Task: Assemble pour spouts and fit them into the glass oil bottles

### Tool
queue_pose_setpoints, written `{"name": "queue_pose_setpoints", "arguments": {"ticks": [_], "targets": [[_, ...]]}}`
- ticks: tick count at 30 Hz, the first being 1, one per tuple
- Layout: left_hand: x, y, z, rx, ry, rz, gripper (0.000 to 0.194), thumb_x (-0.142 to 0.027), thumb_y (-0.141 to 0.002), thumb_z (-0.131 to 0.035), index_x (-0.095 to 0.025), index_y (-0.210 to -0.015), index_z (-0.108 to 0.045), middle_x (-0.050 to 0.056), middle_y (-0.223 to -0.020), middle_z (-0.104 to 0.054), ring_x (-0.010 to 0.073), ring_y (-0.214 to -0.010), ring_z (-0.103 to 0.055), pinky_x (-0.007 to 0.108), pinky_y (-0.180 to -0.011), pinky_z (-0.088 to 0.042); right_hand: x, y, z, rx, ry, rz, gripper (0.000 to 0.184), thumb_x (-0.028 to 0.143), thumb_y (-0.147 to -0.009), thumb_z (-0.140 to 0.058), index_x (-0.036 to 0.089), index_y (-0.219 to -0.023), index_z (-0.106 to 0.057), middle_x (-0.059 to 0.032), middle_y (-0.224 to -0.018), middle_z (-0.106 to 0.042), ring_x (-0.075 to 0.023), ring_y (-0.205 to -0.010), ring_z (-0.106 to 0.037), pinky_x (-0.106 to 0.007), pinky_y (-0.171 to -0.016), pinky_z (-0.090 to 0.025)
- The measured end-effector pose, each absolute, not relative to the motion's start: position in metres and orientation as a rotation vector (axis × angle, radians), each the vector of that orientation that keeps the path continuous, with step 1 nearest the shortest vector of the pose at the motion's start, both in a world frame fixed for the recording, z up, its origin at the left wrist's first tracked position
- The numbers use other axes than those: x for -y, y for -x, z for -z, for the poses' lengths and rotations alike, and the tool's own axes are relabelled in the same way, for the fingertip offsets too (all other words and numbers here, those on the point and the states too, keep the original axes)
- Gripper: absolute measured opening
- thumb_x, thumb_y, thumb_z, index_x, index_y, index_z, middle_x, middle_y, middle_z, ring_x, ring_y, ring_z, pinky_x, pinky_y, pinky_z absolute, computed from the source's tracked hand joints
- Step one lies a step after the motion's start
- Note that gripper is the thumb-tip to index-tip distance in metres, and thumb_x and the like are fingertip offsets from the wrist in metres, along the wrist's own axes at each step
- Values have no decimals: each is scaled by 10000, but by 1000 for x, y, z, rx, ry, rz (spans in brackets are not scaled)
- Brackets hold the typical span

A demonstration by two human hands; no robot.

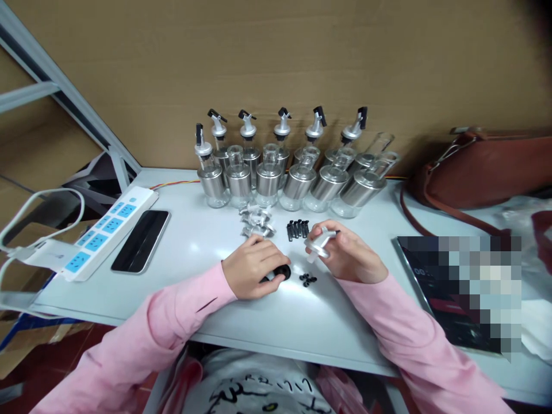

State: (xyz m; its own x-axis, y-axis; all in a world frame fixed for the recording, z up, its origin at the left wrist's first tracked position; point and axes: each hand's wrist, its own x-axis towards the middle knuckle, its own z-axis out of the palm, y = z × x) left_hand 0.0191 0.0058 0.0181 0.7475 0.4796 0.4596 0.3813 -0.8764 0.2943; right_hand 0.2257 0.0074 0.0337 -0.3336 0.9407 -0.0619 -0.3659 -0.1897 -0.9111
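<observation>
My right hand grips a silver pourer top between thumb and fingers, raised over the table. On the tabletop, my left hand curls its fingers round a black ring-shaped part, and its palm hides whatever else lies beneath. Beyond the left hand is a pile of loose silver pourer tops. Several small black levers lie in a row between the hands. Nearer to me sits a cluster of tiny black caps.
Two rows of glass bottles with steel bands stand at the back, some with pourers fitted. To the left lie a phone and a power strip. A brown bag and a dark tablet-like panel occupy the right.
</observation>
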Motion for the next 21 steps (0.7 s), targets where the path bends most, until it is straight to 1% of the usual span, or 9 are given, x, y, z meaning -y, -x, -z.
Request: {"name": "queue_pose_setpoints", "arguments": {"ticks": [3,6,9,12,16,18,21], "targets": [[-5,-21,-15,-706,-2812,-739,204,-213,-839,-436,-131,-980,-557,42,-851,-652,166,-786,-573,327,-752,-371,-7,-228,-35,1072,817,-1694,297,489,-661,-675,243,-820,-623,7,-704,-537,-137,-611,-544,-286,-593,-442],[-5,-22,-12,-751,-2850,-691,208,-235,-857,-431,-135,-979,-566,35,-858,-656,168,-790,-570,328,-752,-350,-8,-227,-31,1089,770,-1658,286,476,-655,-687,247,-815,-630,14,-692,-531,-126,-605,-534,-270,-568,-437],[-4,-22,-9,-792,-2860,-635,210,-260,-856,-445,-135,-967,-573,37,-862,-653,170,-779,-563,333,-753,-345,-10,-225,-25,1106,695,-1584,284,443,-624,-726,260,-821,-636,20,-713,-542,-108,-603,-520,-257,-566,-443],[-3,-22,-9,-758,-2875,-659,188,-245,-870,-442,-137,-940,-579,33,-843,-652,161,-753,-564,334,-749,-356,-12,-224,-21,1111,680,-1551,292,459,-615,-725,261,-812,-639,12,-750,-547,-110,-602,-507,-270,-556,-454],[-1,-22,-15,-705,-2864,-860,164,-215,-891,-441,-134,-971,-559,42,-894,-663,144,-761,-586,329,-747,-399,-14,-227,-24,1110,700,-1534,284,476,-607,-718,260,-780,-656,-10,-838,-549,-129,-672,-513,-256,-539,-441],[-1,-21,-18,-742,-2813,-1028,156,-164,-891,-440,-128,-1005,-540,64,-952,-656,138,-817,-599,309,-739,-436,-13,-229,-28,1137,718,-1565,268,468,-623,-710,268,-794,-661,-20,-897,-553,-139,-715,-519,-253,-545,-436],[-1,-18,-19,-813,-2672,-1268,173,-106,-868,-469,-139,-1027,-528,81,-1006,-629,142,-918,-591,280,-747,-490,-11,-231,-35,1189,742,-1630,251,464,-655,-688,268,-807,-653,-36,-989,-557,-155,-750,-538,-290,-602,-454]]}}
